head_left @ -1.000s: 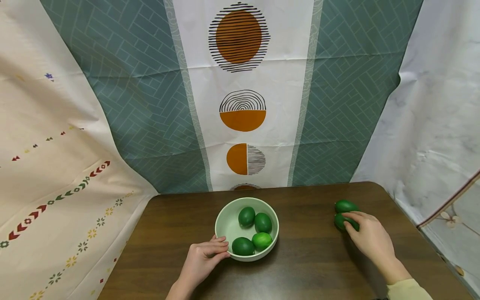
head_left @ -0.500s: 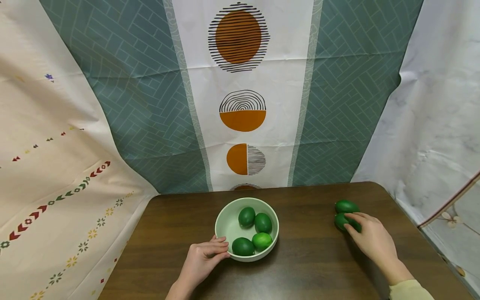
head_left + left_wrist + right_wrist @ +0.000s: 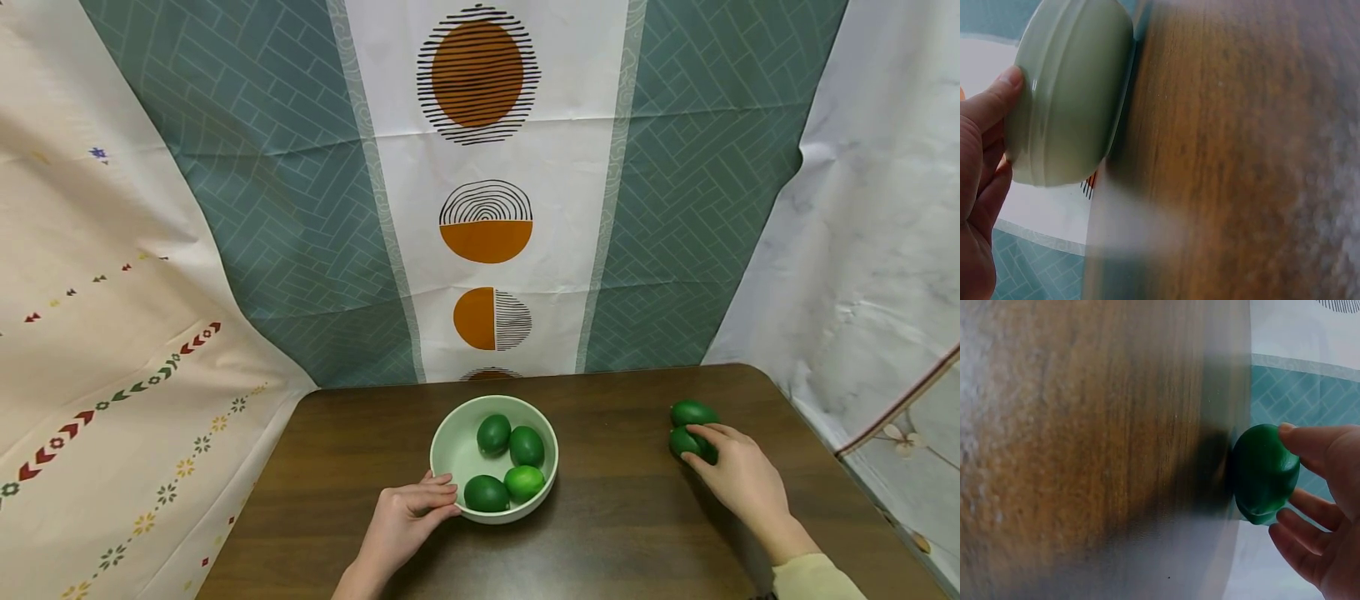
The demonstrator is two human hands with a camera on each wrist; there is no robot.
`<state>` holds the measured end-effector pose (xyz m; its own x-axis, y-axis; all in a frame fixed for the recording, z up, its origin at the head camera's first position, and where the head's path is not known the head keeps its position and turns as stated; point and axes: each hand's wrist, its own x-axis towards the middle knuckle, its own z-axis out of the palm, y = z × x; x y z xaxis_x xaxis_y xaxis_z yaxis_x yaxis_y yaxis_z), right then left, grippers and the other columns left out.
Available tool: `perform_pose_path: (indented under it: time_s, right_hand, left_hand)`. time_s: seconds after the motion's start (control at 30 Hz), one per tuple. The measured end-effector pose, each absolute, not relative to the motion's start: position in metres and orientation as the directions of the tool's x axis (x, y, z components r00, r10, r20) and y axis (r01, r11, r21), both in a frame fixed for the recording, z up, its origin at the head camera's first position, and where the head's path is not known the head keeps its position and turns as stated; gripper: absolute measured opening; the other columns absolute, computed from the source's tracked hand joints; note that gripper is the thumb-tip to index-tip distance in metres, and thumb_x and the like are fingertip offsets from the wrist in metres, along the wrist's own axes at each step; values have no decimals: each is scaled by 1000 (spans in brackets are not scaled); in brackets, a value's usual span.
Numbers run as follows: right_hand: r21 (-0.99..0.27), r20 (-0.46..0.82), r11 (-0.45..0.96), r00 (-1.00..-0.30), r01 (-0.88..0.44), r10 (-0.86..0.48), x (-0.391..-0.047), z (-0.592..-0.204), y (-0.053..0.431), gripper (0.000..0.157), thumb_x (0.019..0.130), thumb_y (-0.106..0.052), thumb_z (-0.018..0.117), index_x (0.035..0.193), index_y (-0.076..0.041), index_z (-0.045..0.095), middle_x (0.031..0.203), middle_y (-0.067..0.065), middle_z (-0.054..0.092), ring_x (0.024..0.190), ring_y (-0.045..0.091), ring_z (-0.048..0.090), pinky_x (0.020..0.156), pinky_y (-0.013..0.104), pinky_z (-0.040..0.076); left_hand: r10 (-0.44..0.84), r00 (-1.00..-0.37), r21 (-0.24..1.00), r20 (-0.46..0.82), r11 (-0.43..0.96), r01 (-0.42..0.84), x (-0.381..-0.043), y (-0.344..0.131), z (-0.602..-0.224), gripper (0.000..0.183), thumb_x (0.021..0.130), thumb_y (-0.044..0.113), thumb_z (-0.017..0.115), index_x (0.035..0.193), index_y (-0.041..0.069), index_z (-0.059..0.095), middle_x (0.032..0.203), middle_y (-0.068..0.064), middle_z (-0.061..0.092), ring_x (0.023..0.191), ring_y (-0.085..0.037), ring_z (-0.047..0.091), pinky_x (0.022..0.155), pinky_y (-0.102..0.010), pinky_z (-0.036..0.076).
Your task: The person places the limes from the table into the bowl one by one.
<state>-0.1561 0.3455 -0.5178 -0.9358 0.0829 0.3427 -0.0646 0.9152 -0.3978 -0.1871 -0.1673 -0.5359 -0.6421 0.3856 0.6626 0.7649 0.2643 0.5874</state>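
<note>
A pale green bowl [image 3: 448, 446] stands near the middle of the table, and my left hand [image 3: 408, 518] pinches its near left rim. In the left wrist view the thumb lies against the outer wall of the bowl [image 3: 1075, 94]. Inside are several limes: dark green ones [image 3: 486, 493] and one brighter green lime [image 3: 524, 482]. At the right, my right hand [image 3: 744, 482] holds a dark green lime [image 3: 684, 442] between thumb and fingers. That lime [image 3: 1263, 465] seems to rest on the table in the right wrist view. Just behind it lies another dark green lime [image 3: 692, 412].
The dark brown wooden table [image 3: 600, 533] has a rounded far right corner. A patterned teal and white cloth [image 3: 675, 208] hangs behind it. A cream cloth [image 3: 150, 375] borders the left side and a marbled white cloth [image 3: 885, 250] the right.
The right hand and its lime have shifted only very slightly. The left hand, the bowl and the limes in it have stayed where they were.
</note>
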Motion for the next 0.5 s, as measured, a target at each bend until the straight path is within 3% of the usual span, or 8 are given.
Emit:
perform_pose_path:
  time_s: [0.4,0.5]
  right_hand:
    - [-421,292,906,-953,-49,84,-158,-518,343,53,90,-15,88,137,-2,69,137,34,63,119,60,61,86,75,56]
    - [-422,292,906,-952,-44,90,-158,-518,342,55,89,-17,88,137,-1,68,136,34,63,118,60,61,86,74,56]
  left_hand:
    - [370,-592,527,716,269,806,-188,-166,-539,26,74,-3,95,98,-1,85,93,-11,82,98,-32,80,106,-36,56]
    - [368,-608,546,704,267,794,-188,-166,-539,25,74,-3,95,98,-1,85,93,-10,82,99,-33,80,107,-36,55]
